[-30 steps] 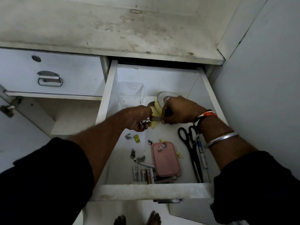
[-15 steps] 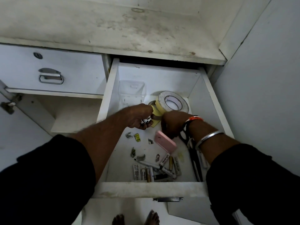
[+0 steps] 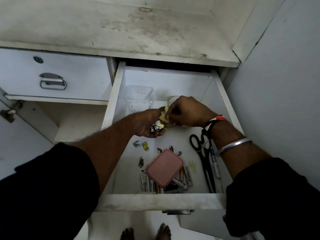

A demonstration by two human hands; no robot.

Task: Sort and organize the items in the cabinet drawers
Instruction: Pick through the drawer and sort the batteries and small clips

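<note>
The open white drawer (image 3: 113, 108) holds loose items. My left hand (image 3: 149, 123) is cupped over its middle and holds several small crumpled foil scraps (image 3: 155, 127) in the palm. My right hand (image 3: 187, 112) is beside it and pinches a small pale yellow piece (image 3: 163, 116) at its fingertips. A tape roll (image 3: 170, 99) lies mostly hidden behind my right hand. A pink lid (image 3: 164, 168) lies flat on batteries (image 3: 150, 185) near the drawer front. Black scissors (image 3: 202, 156) and a pen (image 3: 213, 159) lie along the right side.
A clear plastic box (image 3: 139, 97) stands at the drawer's back left. Small foil scraps (image 3: 136, 143) and a yellow bit (image 3: 145, 146) litter the floor. A closed drawer with a metal handle (image 3: 52, 84) sits to the left, above an open cabinet shelf (image 3: 76, 122). My bare feet (image 3: 145, 232) show below.
My right hand put the pink lid back flat on the batteries and rose to the yellow piece beside my left hand. It now covers the tape roll. My left hand stayed put.
</note>
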